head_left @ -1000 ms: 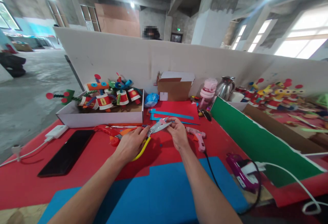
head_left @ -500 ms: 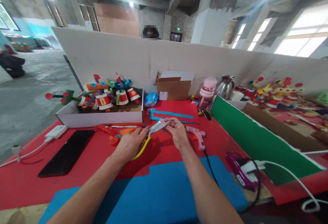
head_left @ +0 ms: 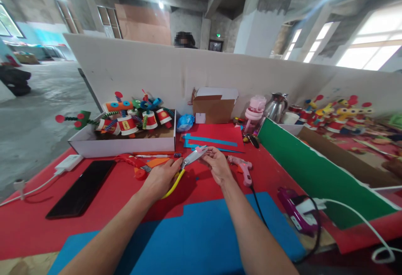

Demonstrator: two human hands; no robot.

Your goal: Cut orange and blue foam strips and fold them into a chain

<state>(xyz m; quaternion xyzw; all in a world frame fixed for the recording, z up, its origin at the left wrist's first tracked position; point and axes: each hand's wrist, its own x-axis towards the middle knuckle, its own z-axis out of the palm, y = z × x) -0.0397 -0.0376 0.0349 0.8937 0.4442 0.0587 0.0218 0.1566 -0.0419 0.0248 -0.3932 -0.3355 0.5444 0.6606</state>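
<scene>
Scissors in your left hand, a small pink piece pinched at the blades with your right.

Nearest you lies the blue foam sheet (head_left: 201,237) on the red table cover (head_left: 28,220). Just past it, your left hand (head_left: 161,177) is wrapped around the yellow handles of the silver-bladed scissors (head_left: 185,165), blades nearly together and pointing up to the right. Your right hand (head_left: 217,167) closes finger and thumb on the small pink piece (head_left: 199,149), right at the blade tips. A pink glue gun (head_left: 242,167) rests just beside that hand; a flat black phone (head_left: 81,187) lies well to your left. Further back sits the white cardboard box of red paper-cup figures (head_left: 125,138), then red and blue paper sheets (head_left: 216,137), and the brown carton (head_left: 213,107) against the white partition (head_left: 141,69).
</scene>
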